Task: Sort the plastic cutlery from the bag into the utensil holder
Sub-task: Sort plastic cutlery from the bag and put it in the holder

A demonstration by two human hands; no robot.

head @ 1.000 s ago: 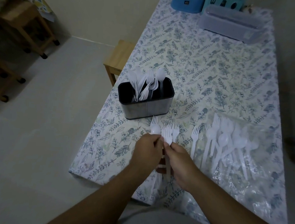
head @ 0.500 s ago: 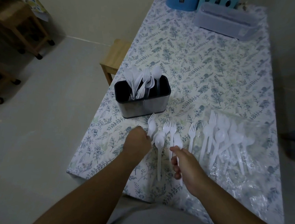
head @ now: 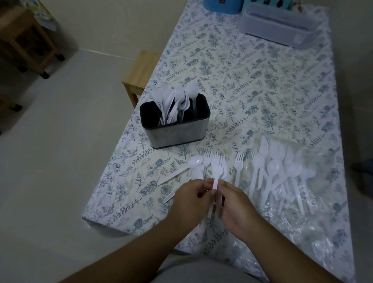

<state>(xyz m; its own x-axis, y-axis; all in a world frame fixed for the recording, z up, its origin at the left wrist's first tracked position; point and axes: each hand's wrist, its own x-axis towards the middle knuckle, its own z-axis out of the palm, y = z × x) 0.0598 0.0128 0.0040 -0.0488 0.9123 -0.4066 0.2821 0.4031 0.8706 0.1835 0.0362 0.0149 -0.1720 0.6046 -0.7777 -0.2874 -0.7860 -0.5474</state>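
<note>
Hands meet low over the near end of the flowered tablecloth [head: 241, 83]: the left hand [head: 191, 197] and right hand [head: 237, 205] both pinch the handle of one white plastic fork [head: 217, 168], tines pointing away. Loose spoons [head: 196, 162] lie just left of it. More cutlery rests on the clear bag [head: 310, 195] to the right. Beyond stands the utensil holder [head: 175, 132], with white cutlery upright in its middle part.

Home dining room: floral tablecloth [head: 243, 63]
</note>
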